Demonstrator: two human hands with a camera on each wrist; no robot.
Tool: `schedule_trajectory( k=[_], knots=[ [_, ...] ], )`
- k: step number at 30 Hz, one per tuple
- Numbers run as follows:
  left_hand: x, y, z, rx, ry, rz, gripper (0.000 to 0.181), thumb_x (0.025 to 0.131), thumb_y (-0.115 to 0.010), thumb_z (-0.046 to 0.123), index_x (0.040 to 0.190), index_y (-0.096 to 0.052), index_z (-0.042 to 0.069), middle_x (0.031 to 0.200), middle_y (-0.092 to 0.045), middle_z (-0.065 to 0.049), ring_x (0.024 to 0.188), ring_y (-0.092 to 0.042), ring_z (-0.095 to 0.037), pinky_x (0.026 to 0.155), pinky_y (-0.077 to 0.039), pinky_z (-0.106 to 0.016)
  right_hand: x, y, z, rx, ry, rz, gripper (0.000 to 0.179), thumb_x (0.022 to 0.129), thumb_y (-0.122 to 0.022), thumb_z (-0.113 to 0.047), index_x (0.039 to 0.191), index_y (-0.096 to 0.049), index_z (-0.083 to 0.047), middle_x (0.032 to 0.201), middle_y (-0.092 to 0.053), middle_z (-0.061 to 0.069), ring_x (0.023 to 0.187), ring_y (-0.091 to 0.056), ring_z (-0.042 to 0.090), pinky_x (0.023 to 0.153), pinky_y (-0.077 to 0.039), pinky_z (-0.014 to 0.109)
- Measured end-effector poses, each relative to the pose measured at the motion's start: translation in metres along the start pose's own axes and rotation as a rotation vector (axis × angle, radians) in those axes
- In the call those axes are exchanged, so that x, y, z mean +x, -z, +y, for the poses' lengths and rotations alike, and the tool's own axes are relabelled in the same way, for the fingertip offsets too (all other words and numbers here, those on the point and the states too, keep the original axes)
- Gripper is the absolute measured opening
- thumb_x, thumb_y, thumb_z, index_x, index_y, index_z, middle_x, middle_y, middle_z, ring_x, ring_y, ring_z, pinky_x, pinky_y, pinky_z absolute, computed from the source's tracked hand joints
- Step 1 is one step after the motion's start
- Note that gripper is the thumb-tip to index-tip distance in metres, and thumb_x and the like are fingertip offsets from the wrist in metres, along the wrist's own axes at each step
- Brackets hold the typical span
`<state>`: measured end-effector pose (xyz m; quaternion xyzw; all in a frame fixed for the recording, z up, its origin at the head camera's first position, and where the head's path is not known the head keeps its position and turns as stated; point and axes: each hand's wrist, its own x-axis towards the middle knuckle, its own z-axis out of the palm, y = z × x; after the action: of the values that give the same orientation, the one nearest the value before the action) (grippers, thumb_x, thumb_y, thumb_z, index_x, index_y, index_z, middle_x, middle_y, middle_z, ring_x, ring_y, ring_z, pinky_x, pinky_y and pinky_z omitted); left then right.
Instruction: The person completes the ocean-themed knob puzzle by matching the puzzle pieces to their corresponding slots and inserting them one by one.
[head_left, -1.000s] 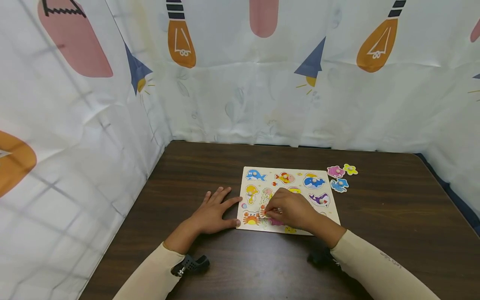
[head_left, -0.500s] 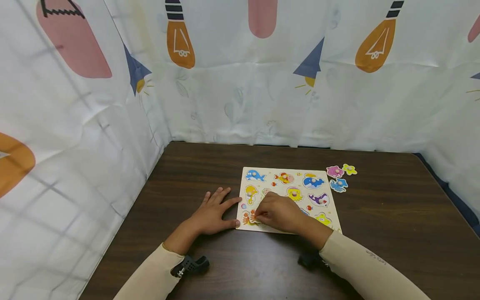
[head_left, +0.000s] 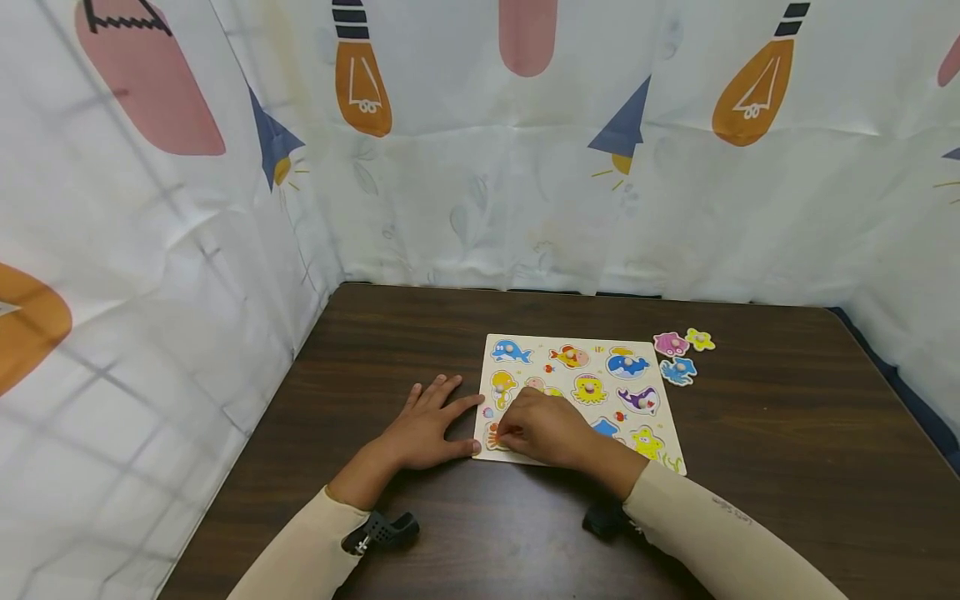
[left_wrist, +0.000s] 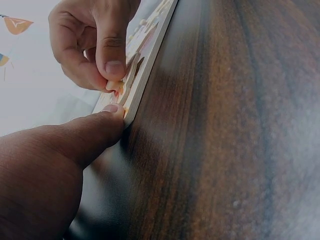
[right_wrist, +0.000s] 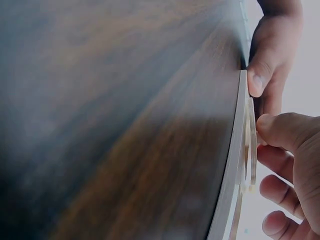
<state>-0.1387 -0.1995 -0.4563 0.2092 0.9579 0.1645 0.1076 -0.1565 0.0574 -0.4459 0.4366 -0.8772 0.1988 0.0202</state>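
Observation:
A pale puzzle board with sea-animal pieces lies on the table. My right hand pinches the small knob of an orange crab puzzle piece between thumb and forefinger, at the board's lower left. Seen edge-on in the right wrist view, that piece lies close along the board's face, slightly tilted off it; the hand hides most of it from the head view. My left hand lies with fingers spread on the table, its thumb and forefinger touching the board's left edge.
Beyond the board's upper right corner lie three loose pieces: a pink one, a yellow flower-shaped one and a blue one. A printed white cloth hangs behind the brown table and along its left side.
My right hand has carried the crab piece left across the board to the lower-left corner, uncovering the octopus and star pieces. The left hand has stayed in place.

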Motion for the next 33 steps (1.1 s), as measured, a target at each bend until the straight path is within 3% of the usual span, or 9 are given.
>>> schedule_trajectory(
  k=[14,24,33],
  knots=[
    [0.000,0.001,0.001,-0.002,0.001,-0.004,0.078,0.091,-0.061,0.070,0.158,-0.040,0.036,0.169,-0.020,-0.009,0.156,-0.008,-0.034,0.121,-0.001,-0.060,0.006,-0.004,-0.003,-0.035,-0.017,-0.019,0.004,0.091,-0.080,-0.028,0.089,-0.079,-0.025,0.086,-0.068,-0.017,0.089,-0.058,0.006,0.067,-0.049,0.024],
    [-0.001,0.002,0.002,0.001,0.009,-0.005,0.078,0.091,-0.061,0.070,0.158,-0.041,0.036,0.169,-0.020,-0.009,0.156,-0.008,-0.034,0.121,-0.002,-0.060,-0.001,0.003,0.001,-0.029,-0.071,-0.070,0.010,0.090,-0.080,-0.032,0.094,-0.080,-0.024,0.091,-0.069,-0.016,0.092,-0.057,0.006,0.077,-0.053,0.030],
    [0.000,0.002,0.003,0.013,0.024,-0.013,0.078,0.090,-0.062,0.070,0.158,-0.041,0.037,0.169,-0.020,-0.009,0.156,-0.008,-0.033,0.122,-0.002,-0.060,-0.017,0.026,0.016,-0.019,-0.215,-0.075,0.015,0.089,-0.081,-0.035,0.101,-0.081,-0.026,0.100,-0.071,-0.014,0.104,-0.060,0.009,0.081,-0.054,0.033]
  ],
)
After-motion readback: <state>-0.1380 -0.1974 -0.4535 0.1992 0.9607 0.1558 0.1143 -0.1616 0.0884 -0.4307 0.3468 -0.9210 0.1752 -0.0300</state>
